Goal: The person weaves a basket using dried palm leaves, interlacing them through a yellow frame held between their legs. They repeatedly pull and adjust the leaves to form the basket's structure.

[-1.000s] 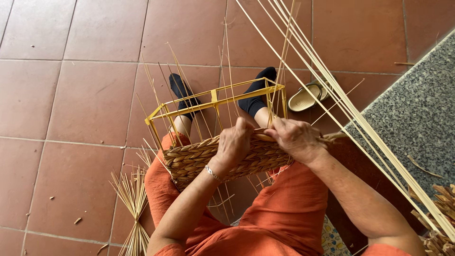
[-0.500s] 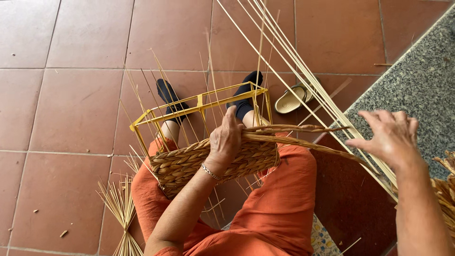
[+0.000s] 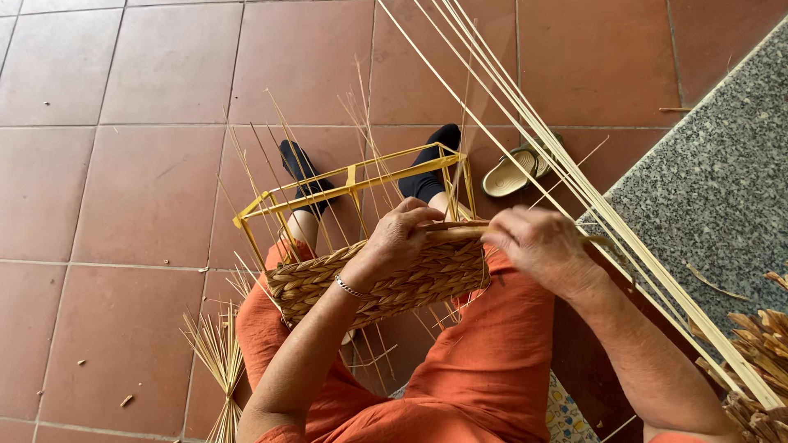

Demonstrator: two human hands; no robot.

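Observation:
A half-woven basket rests on my lap: a yellow metal frame with thin upright reeds, and a band of braided straw around its near side. My left hand presses on the top edge of the woven band. My right hand is at the basket's right corner, its fingers pinched on a flat straw strand that runs along the rim toward the left hand. My orange trousers and dark-socked feet lie under and beyond the frame.
A sheaf of long pale reeds slants from top centre to the lower right. A beige sandal lies on the red tile floor. A grey speckled stone slab sits at right, dried straw beside it. Loose reeds lie at lower left.
My right hand, which had swung out to the right with fingers spread, has come back to the basket's right corner and holds the strand. The left hand stayed on the rim.

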